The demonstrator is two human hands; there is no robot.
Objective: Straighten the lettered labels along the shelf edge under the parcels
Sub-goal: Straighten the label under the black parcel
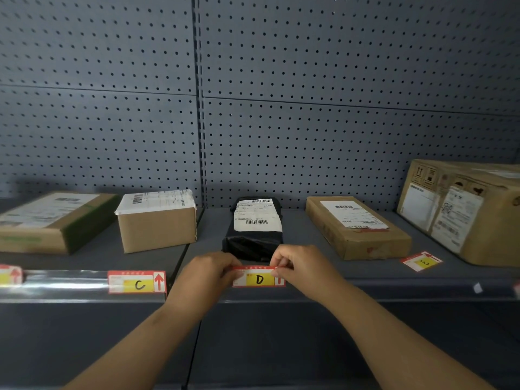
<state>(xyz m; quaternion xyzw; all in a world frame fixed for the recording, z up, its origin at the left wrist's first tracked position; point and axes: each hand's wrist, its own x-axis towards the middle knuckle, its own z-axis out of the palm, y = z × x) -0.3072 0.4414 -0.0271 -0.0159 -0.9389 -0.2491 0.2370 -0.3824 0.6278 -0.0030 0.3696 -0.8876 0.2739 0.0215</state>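
Note:
A red and yellow label marked D (259, 278) sits at the shelf's front edge, below a black bagged parcel (254, 229). My left hand (209, 273) pinches its left end and my right hand (298, 267) pinches its right end. A label marked C (137, 282) sits level in the clear edge strip (64, 282) to the left, under a small brown box (157, 220). Part of another label (10, 274) shows at the far left. A label marked E (421, 260) lies loose and turned at an angle on the shelf (309, 266).
A flat box (53, 220) lies at the far left. A flat brown parcel (357, 226) and a large carton (464, 209) stand to the right. Grey pegboard (253, 108) backs the shelf. A small white scrap (477, 288) sits on the right edge rail.

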